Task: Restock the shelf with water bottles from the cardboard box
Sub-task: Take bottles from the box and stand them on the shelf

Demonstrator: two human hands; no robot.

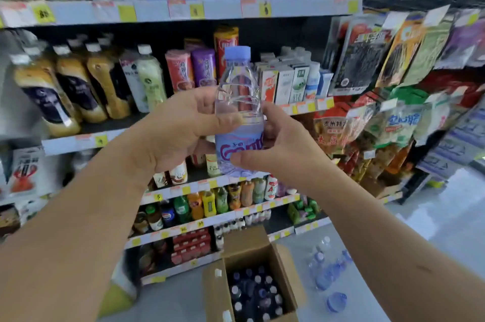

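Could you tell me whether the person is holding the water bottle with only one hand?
No, the left hand and the right hand both grip the water bottle.

- The water bottle (237,101) is upright before the shelves (223,7), with the left hand (181,127) on its left and the right hand (278,148) on its right.
- Below, the cardboard box (249,244) sits on the floor with bottles (254,292) standing in it.
- Loose bottles (328,271), perhaps lying down, are right of the box.

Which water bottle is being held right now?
The upright blue-capped bottle, gripped by the left hand and right hand; the other bottles sit in the box or lie on the floor.
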